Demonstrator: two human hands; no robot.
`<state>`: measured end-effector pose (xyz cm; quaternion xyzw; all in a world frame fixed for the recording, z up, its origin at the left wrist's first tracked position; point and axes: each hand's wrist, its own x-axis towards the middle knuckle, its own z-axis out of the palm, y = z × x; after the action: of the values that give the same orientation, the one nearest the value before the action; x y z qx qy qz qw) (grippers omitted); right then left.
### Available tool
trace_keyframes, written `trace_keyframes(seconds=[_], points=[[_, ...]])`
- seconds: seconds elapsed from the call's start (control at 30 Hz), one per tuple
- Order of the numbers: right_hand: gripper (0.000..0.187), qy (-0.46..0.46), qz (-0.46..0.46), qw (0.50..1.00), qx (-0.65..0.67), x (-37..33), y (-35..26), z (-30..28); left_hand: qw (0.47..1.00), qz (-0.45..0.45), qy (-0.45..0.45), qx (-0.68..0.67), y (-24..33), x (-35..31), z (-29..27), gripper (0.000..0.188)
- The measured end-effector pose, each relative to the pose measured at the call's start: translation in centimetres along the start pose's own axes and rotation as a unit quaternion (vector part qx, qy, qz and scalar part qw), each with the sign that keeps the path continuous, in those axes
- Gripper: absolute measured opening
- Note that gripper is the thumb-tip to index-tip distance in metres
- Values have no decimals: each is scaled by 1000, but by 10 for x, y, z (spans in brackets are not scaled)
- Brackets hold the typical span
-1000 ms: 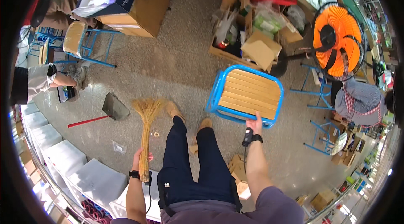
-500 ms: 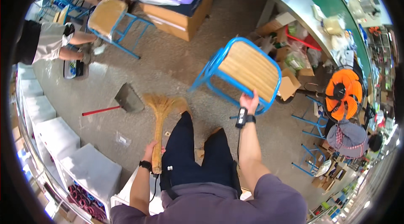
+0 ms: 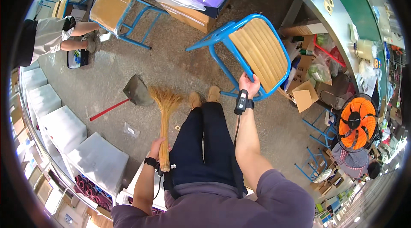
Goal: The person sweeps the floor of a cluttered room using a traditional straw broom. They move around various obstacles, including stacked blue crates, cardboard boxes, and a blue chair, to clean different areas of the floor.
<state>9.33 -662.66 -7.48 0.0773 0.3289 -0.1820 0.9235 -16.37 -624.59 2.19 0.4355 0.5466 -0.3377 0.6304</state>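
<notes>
My left hand is wrapped round the handle of a straw broom, whose bristles fan out away from me. Out to the right, my right hand grips the near edge of a stool with a blue metal frame and a slatted wooden seat. The stool is tilted, its legs pointing to the left; whether they touch the floor I cannot tell. A dustpan with a red handle lies on the floor just left of the bristles.
White boxes line the left side. Another blue-framed stool stands near a seated person's legs. A large carton is ahead. Along the right run a workbench, cartons and bags beneath it, and an orange fan.
My feet have come side by side. The stool in my right hand has shifted slightly forward, and the broom is still in my left hand. The surroundings have shifted in view.
</notes>
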Motion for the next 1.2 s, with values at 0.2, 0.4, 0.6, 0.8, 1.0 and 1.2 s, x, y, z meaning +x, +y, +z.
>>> trace_keyframes(seconds=[0.2, 0.4, 0.6, 0.8, 1.0, 1.2], points=[[31, 27, -20, 994, -99, 24, -7, -11, 999, -23, -5, -33, 16, 5, 26, 38], [31, -51, 48, 985, -157, 89, -26, -20, 999, -18, -18, -21, 27, 0, 38, 39], [37, -30, 65, 986, -153, 128, -52, -17, 999, -16, -25, -42, 49, -17, 57, 44], [46, 175, 223, 914, -290, 75, -30, 10, 996, 35, -1, -86, 82, -30, 56, 46], [36, 66, 440, 723, -529, 32, 102, 34, 986, 132, 26, -98, 119, -36, 22, 42], [35, -62, 445, 622, -641, 28, 316, 58, 966, 213, 76, -124, 155, -8, -50, 43]])
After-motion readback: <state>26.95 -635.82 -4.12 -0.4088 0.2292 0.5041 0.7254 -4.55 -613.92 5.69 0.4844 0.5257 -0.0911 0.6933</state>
